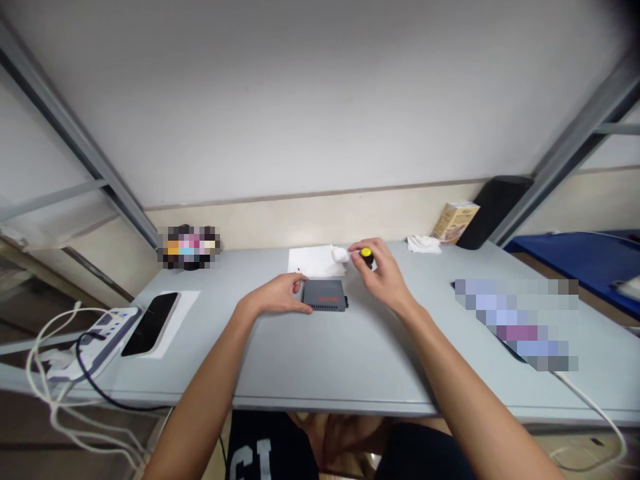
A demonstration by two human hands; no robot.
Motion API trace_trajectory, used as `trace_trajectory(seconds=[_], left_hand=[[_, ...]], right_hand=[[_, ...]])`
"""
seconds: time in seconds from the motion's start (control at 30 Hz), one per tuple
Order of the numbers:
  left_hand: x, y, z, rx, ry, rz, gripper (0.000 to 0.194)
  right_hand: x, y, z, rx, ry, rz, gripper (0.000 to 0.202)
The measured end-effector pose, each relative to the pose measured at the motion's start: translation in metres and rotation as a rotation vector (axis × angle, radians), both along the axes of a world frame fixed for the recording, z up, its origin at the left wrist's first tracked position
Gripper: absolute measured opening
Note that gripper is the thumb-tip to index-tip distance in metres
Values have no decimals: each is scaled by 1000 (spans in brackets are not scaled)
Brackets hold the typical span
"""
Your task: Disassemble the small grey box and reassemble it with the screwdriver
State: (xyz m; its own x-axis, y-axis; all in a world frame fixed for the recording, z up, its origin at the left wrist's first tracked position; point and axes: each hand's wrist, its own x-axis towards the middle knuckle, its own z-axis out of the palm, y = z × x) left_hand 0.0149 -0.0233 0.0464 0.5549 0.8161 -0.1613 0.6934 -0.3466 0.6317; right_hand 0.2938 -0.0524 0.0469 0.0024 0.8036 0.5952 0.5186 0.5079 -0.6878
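Observation:
My left hand [281, 293] holds a small dark grey electronics box [324, 293] by its left end, thumb at the front and fingers behind. The box lies flat on the desk, with reddish lettering on top, slots along its front and a small black part at its right end. Above the desk, right of the box, my right hand [379, 270] is closed around a screwdriver [367, 256] with a black handle and yellow end; its tip is hidden. White paper [313, 261] lies behind the box, with a tiny dark piece and a rounded white object [340, 255] on it.
To the left are a phone [151, 325] on paper and a power strip [97, 343] with tangled cables. A crumpled tissue [424, 244], a yellow carton [455, 222] and a black cylinder [493, 212] stand at the back right. A blurred-out device [517, 327] lies at right.

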Motion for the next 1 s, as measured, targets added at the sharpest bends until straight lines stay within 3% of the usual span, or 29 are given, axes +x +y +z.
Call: trace_trajectory(seconds=[0.1,0.27,0.4,0.6,0.83,1.0], left_hand=[[-2,-3,7,-91,11,35,77],[-4,-6,17,-142,-34,36,67],[-4,-5,19,-103,-95,57,60],[-5,0,15,-107,-23,135,80],[-5,2,11,-106,-54,157,79],[-7,5,7,-3,-146,189,72]], right_hand=[[11,3,5,16,126,-151,44],[10,11,-5,-105,379,-110,54],[-8,18,-24,-268,368,-28,59],[-18,24,-45,-416,399,8,63],[-17,26,-49,-462,403,29,65],[-13,27,-46,-413,466,-42,67]])
